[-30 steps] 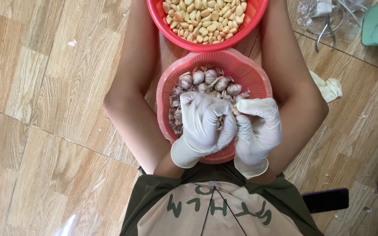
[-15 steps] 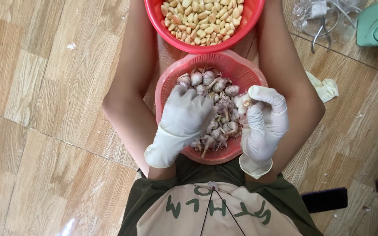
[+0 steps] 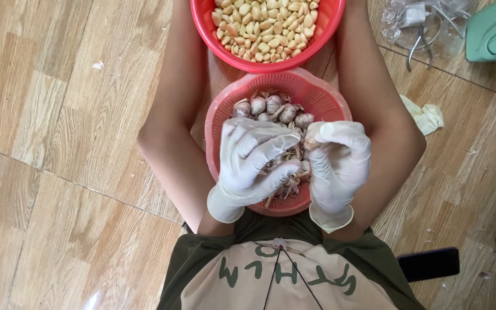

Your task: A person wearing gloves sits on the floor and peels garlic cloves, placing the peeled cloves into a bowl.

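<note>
left white-gloved hand (image 3: 254, 163) spreading fingers over unpeeled garlic in pink plastic basket (image 3: 225, 109) | right white-gloved hand (image 3: 340, 163) pinching papery garlic clove (image 3: 312, 142) beside it

Gloves hide some garlic (image 3: 271, 106); upper basket (image 3: 322, 40) cropped (top).

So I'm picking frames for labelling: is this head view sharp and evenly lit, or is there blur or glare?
Head view: even daylight, soft shadows, no strong glare; the garlic basket and both gloved hands, left hand and right hand, look sharp; the floor bends slightly at the edges.
</note>
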